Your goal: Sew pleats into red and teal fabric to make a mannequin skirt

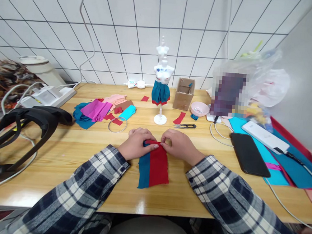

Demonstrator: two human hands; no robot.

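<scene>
A blue-and-red piece of fabric [159, 167] lies on the wooden table in front of me, its top edge folded over. My left hand [139, 143] grips the top left of the cloth, thumb lying along the fold. At the top right, my right hand [180, 145] is closed in a pinch on the same folded edge. Whether a pin or needle sits between those fingertips is too small to tell. Just beyond my hands are thread snips [185, 126] and a metal ring [111, 128]. A small white dress form [163, 69] wears a blue skirt [160, 92] with a red hem.
Coloured fabric scraps [98, 109] lie at the left, near a black headset [22, 131] and a power strip [49, 96]. Toward the back right are a cardboard box [183, 97] and a pink bowl [200, 109]. A black phone [249, 153], a white power bank [265, 135] and cables occupy the right.
</scene>
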